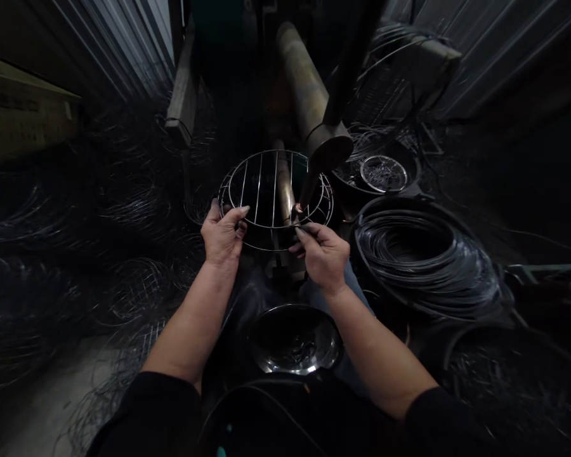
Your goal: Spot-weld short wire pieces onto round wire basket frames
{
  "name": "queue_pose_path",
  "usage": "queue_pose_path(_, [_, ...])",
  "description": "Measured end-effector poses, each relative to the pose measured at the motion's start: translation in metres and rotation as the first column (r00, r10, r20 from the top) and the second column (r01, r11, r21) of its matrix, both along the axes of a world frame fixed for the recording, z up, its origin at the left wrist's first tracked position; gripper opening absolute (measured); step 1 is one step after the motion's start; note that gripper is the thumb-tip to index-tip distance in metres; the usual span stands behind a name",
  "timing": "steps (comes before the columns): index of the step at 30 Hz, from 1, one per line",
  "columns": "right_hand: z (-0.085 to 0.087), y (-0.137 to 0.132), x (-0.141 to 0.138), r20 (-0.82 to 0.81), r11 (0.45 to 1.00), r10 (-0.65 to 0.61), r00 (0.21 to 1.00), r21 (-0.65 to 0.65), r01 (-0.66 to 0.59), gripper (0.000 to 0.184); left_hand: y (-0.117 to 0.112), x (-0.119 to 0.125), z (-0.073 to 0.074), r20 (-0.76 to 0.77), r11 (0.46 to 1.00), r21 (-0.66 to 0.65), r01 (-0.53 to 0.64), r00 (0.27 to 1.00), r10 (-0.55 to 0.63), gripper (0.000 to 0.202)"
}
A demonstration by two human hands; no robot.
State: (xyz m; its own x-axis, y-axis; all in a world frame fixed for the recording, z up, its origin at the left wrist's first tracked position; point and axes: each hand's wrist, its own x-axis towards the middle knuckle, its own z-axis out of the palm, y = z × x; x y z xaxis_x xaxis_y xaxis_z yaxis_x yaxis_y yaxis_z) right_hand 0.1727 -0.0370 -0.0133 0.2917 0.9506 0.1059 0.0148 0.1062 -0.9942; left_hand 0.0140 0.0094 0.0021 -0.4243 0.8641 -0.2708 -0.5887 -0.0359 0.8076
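Observation:
A round wire grille (271,190), dome-shaped with parallel ribs, is held up in front of me under a welding electrode arm (314,171). My left hand (223,235) grips the grille's left rim, thumb over the wire. My right hand (321,254) pinches the near right rim, just below the copper electrode tip (298,208). Both hands are closed on the grille. A lower post of the machine (283,184) shows through the ribs.
A stack of black wire rings (423,260) lies at right. A metal bowl (295,339) sits between my forearms. Another pan with small wire pieces (383,172) stands behind right. Finished wire grilles pile up at left (124,209). Corrugated walls enclose the space.

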Motion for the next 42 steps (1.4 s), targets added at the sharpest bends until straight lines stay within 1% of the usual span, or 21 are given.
queue_pose_path(7, [-0.002,0.004,-0.001,-0.048,1.000,-0.025,0.999,-0.005,0.024,0.019,0.008,0.002,-0.004,0.003,1.000,-0.031,-0.001,1.000,0.001,0.058])
queue_pose_path(11, [-0.002,0.006,0.000,-0.067,0.999,-0.021,0.998,0.031,0.023,0.015,0.010,0.002,-0.003,-0.001,0.999,-0.030,0.017,1.000,-0.017,0.061])
queue_pose_path(16, [0.000,0.009,0.000,-0.088,0.998,-0.018,0.996,0.062,0.024,0.011,0.014,0.002,-0.001,0.009,0.999,-0.049,0.004,1.000,-0.004,0.065])
queue_pose_path(20, [0.001,0.013,0.000,-0.075,0.999,-0.010,0.997,0.051,0.014,0.011,0.018,0.002,0.000,0.006,0.998,-0.054,0.010,1.000,-0.010,0.068])
queue_pose_path(24, [-0.002,0.016,0.000,-0.038,0.999,-0.022,0.999,0.041,0.024,0.013,0.021,0.003,0.000,0.011,0.997,-0.072,0.002,1.000,-0.001,0.079])
queue_pose_path(27, [-0.002,0.016,0.000,-0.051,0.999,-0.019,0.999,0.042,0.021,0.013,0.022,0.004,0.001,0.012,0.996,-0.084,-0.009,1.000,0.010,0.084])
queue_pose_path(34, [0.003,0.014,-0.002,-0.062,0.998,-0.031,0.998,0.058,0.034,0.012,0.020,0.004,0.004,0.009,0.998,-0.068,0.015,1.000,-0.015,0.076])
queue_pose_path(42, [0.005,0.014,-0.001,-0.059,0.997,-0.031,0.998,0.068,0.035,0.012,0.018,0.006,0.009,0.004,0.996,-0.084,0.015,1.000,-0.015,0.072])
